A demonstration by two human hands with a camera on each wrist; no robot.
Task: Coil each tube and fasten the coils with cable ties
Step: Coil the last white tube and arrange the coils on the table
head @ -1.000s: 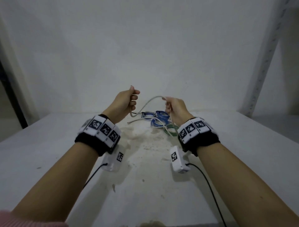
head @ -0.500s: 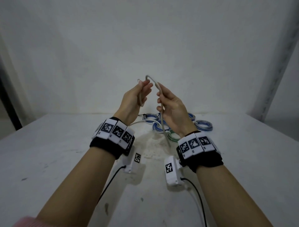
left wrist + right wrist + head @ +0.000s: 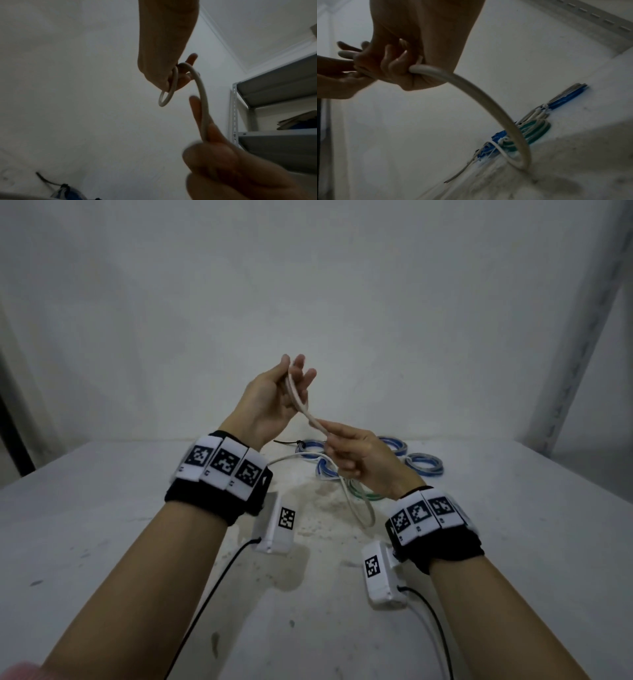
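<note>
While raised above the table, white tube pinched by right hand (fingers curled), apparently looped in left hand.

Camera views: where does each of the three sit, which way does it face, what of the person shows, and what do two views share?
Head: looks forward and down at the table; both forearms, left hand and right hand hold the white tube.
Left wrist: below the left hand, faces up toward wall and shelving; both hands' fingers show.
Right wrist: faces along the right hand toward the coiled tubes on the table.
Shared: all three show the white tube; head and right wrist share the coils.
</note>
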